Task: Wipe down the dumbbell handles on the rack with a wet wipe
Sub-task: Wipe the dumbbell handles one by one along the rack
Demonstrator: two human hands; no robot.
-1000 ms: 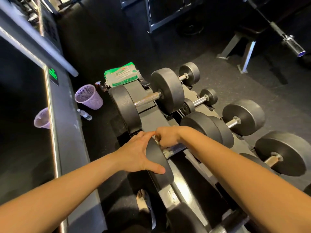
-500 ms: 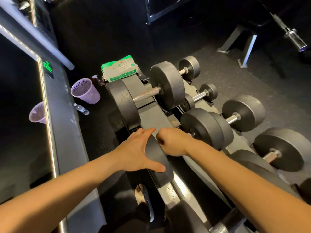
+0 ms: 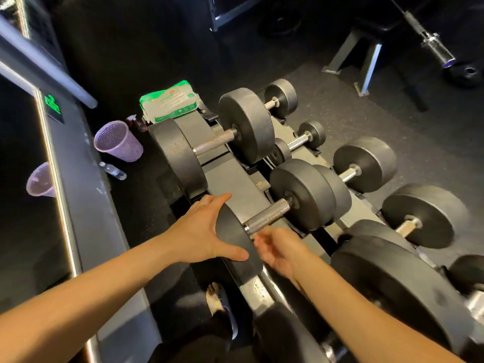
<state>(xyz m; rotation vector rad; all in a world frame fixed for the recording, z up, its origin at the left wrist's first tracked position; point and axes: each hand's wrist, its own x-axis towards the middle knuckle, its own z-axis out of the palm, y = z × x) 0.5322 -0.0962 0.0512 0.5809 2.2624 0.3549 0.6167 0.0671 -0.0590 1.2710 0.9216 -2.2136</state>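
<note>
Head camera, looking down on the rack (image 3: 230,179), a grey steel frame loaded with black round-headed weights. The one in play is the dumbbell (image 3: 301,192) on the rack's near upper rail. It has two thick matte black heads joined by a short silver handle (image 3: 267,217), knurled along its length, catching the light and fully bare.

Left hand (image 3: 201,231) sits on the dumbbell's left head, at the rack's left edge. Fingers are spread and straight over the rim and the thumb is stretched across the inner face, so it's a wide-open grip that presses rather than wraps. The left forearm comes in low from the bottom left corner.

Right hand (image 3: 277,252) is just beside the handle's left end, over the rack's near rail. It's blurred, fingers loosely bent, and whether that grip has a wipe in it I cannot tell.

At the rack's far end lies the wet-wipe pack (image 3: 170,103), green and white, flat. Further along the rack's upper rail rests a second dumbbell (image 3: 246,124) with the same knurled bar. On the floor left of the rack are a purple cup (image 3: 117,145) and a water bottle (image 3: 113,171) on its side.
</note>
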